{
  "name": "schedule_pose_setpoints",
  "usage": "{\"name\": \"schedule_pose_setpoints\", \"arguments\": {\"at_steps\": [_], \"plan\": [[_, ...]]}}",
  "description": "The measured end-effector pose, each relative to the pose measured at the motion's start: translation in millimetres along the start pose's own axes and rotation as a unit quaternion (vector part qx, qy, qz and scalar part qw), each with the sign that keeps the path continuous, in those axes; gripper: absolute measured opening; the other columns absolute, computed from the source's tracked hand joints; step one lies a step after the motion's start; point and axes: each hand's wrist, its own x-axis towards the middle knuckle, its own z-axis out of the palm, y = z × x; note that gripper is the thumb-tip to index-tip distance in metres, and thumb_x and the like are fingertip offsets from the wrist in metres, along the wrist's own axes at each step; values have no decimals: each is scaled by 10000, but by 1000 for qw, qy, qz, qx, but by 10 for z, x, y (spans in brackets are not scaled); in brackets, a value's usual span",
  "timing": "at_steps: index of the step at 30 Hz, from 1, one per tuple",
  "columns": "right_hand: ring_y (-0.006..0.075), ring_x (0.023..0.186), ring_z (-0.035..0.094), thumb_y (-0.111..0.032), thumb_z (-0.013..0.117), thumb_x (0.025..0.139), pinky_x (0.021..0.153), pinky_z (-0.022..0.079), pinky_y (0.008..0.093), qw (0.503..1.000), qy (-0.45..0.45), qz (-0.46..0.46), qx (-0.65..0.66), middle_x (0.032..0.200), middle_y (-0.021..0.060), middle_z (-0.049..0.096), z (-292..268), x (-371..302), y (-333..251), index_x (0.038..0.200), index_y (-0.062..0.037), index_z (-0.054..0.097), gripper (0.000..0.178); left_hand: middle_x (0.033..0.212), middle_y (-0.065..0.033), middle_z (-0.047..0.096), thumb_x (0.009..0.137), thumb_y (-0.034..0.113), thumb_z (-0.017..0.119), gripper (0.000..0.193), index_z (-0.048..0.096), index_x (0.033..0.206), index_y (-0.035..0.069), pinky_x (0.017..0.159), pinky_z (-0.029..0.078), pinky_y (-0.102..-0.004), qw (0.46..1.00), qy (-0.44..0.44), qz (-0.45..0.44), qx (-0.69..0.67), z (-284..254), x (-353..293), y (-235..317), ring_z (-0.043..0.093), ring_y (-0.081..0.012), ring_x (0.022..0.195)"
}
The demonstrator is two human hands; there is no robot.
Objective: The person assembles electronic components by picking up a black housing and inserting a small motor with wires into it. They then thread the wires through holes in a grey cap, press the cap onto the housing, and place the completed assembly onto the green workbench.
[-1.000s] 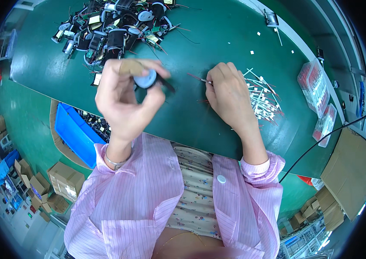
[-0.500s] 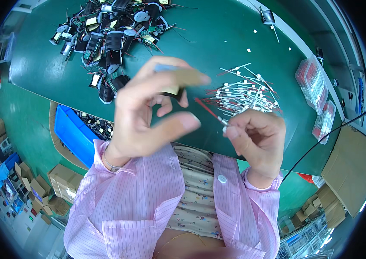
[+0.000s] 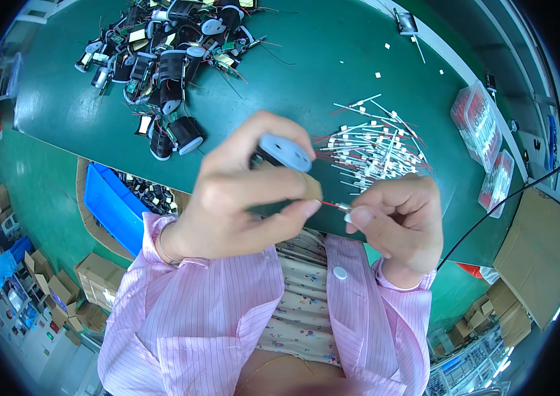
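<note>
My left hand (image 3: 227,198) is closed around a small black device with a grey-blue oval end cap (image 3: 285,152). Its fingers cover most of the device's body. Between thumb and fingertips my right hand (image 3: 404,224) pinches a thin wire lead (image 3: 341,206) with red wire and a white end. The red wire's tip reaches the left thumb and forefinger; whether they grip it cannot be made out. Just beyond the right hand lies a heap of similar white-and-red leads (image 3: 379,148) on the green table (image 3: 280,72).
Many black devices with boards and wires are piled (image 3: 168,66) at the far left. Two clear plastic boxes (image 3: 476,125) of leads stand at the right. A blue tray (image 3: 110,204) sits in a carton below the table's left edge. A black cable (image 3: 491,211) crosses at right.
My left hand has turned and closed in, bringing the device's grey-blue cap into view. The lead's red wire now meets the left fingertips. My right hand has shifted only slightly.
</note>
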Motion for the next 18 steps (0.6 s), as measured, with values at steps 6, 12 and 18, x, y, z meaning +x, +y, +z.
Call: {"name": "schedule_pose_setpoints", "arguments": {"at_steps": [6,12,18], "plan": [[119,727,616,84,708,732,632,479,229,986,37,-60,148,841,103,672,155,46,32,957,47,651,235,1033,-221,538,727,16,663,78,667,747,-59,608,433,-265,968,116,-115,-191,57,-77,7,557,-164,701],[172,703,618,118,717,660,606,472,258,963,75,-252,-49,795,120,657,223,130,234,897,48,672,251,1047,-233,538,738,42,676,113,680,774,-66,622,446,-275,992,50,-46,-108,82,-77,-49,564,-181,698],[185,713,611,98,670,666,615,474,282,932,97,-340,-78,794,125,646,173,164,252,850,24,664,198,1072,-246,534,785,47,649,199,666,942,-74,653,464,-297,992,34,-2,-121,66,-89,-44,588,-208,740]]}}
